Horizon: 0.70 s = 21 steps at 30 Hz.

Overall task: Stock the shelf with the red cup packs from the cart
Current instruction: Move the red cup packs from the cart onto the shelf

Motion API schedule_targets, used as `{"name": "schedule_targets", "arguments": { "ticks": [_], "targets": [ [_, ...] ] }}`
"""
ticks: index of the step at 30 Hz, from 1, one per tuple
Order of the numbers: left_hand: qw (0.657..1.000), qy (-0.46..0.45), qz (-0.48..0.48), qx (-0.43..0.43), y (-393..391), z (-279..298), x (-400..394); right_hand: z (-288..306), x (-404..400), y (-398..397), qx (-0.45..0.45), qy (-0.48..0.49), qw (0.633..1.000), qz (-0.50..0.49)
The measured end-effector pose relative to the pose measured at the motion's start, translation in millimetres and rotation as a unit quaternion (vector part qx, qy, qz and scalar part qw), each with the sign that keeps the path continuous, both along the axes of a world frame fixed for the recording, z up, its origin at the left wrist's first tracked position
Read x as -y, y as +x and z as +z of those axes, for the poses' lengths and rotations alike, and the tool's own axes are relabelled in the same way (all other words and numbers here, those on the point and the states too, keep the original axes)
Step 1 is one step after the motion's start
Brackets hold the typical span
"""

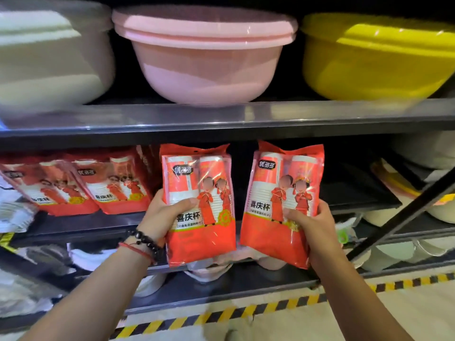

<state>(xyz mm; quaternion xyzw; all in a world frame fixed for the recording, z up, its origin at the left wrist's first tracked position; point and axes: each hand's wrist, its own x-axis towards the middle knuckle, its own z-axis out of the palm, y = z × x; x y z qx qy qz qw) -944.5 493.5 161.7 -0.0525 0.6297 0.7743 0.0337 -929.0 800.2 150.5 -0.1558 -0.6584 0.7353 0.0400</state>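
At centre frame the left hand (164,215) grips one red cup pack (198,205) by its lower left edge, thumb across the front. Just right of it, the right hand (311,226) clamps a second red cup pack (283,203) at its lower right edge. Both packs stand upright, side by side, in front of the dark shelf (221,119). More shelved packs (98,188) lie at middle left.
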Motion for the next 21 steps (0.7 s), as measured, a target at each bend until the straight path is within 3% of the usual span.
{"name": "schedule_targets", "arguments": {
  "ticks": [8,16,21],
  "targets": [
    [0.996,-0.02,0.08,-0.021,-57.5,-15.4,-8.0,-7.2,-13.9,-76.2,-0.031,0.036,0.999,0.001],
    [0.993,-0.031,0.097,0.062,-108.5,-41.4,12.0,-31.2,-0.4,-128.1,-0.038,0.077,0.996,0.033],
    [0.995,-0.055,0.081,-0.027,-140.4,-57.9,21.0,-55.1,0.1,-160.9,-0.048,0.081,0.995,0.029]
  ]
}}
